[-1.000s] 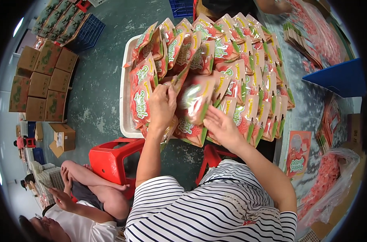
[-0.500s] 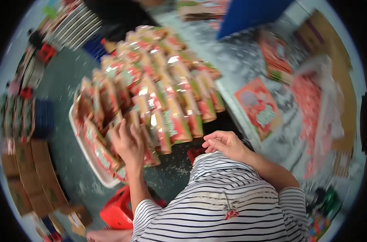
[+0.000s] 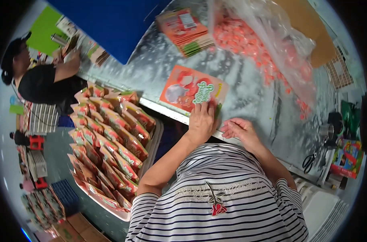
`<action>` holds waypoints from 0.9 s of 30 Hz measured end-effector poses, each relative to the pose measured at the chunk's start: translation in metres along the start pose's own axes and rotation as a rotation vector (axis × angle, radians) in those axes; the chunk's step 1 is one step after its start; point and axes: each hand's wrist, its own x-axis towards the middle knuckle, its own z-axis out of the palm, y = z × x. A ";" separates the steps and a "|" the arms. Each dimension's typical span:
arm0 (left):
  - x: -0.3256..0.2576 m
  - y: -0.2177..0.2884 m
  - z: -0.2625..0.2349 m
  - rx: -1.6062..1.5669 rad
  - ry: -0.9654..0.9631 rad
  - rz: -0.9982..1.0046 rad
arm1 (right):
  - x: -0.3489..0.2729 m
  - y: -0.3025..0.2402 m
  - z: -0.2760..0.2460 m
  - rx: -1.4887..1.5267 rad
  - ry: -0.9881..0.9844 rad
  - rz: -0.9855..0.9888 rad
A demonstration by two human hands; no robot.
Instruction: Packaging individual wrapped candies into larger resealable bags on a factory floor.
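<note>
A flat orange pouch (image 3: 193, 90) with a printed front lies near the front edge of the grey marbled table (image 3: 244, 97). My left hand (image 3: 202, 120) rests on its near right part, fingers stretched out over the surface; the thumb is hidden from sight. Just to the right, my right hand (image 3: 240, 131) hovers at the table edge with loosely bent fingers and nothing visible in them. Behind the pouch lies a stack of similar flat pouches (image 3: 183, 30). Further right, many small pink-red wrapped pieces (image 3: 248, 44) spill from a clear plastic bag (image 3: 286, 34).
At the left, a white tub (image 3: 157, 139) holds rows of filled upright pouches (image 3: 111, 141). A blue panel (image 3: 111, 24) stands on the table. A person in black (image 3: 44, 80) works at the far left. Black scissors (image 3: 309, 162) lie at the right beside a metal cup (image 3: 326, 132).
The view has swung right toward the table. My left hand has left the filled pouches in the tub and now touches the flat pouch. My right hand stays near the table edge.
</note>
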 end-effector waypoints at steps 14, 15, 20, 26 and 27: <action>0.004 0.054 0.012 -0.083 -0.155 0.038 | 0.046 0.011 -0.033 -0.068 0.223 -0.180; 0.005 0.059 0.009 -0.081 -0.158 0.038 | 0.049 0.014 -0.036 -0.277 0.287 -0.248; 0.024 0.071 -0.025 -0.358 -0.125 -0.015 | 0.028 -0.018 -0.027 -0.152 0.240 -0.321; 0.052 0.064 -0.067 -0.326 -0.129 0.328 | 0.006 -0.040 -0.017 0.169 -0.163 -0.333; 0.055 0.062 -0.074 -0.329 -0.132 0.338 | 0.006 -0.043 -0.015 0.170 -0.154 -0.338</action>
